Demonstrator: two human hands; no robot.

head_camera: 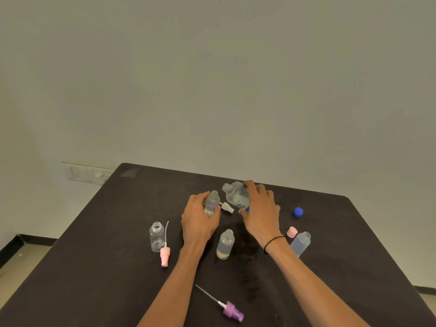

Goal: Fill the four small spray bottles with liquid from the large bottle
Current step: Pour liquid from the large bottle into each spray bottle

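Note:
My left hand (198, 220) grips a small clear spray bottle (212, 202), uncapped and upright, with a little liquid at its bottom. My right hand (260, 211) holds the large clear bottle (236, 194) with a blue label, tilted so its open neck points left toward the small bottle. Three other small bottles stand uncapped on the table: an empty-looking one (157, 236) at left, one (225, 244) between my forearms holding liquid, and one (300, 243) at right holding liquid.
On the dark table (106, 267) lie a pink spray head (165, 254) with its tube, a purple spray head (232, 312) near the front, a white spray head (227, 206) between my hands, a pink cap (292, 232) and a blue cap (298, 211).

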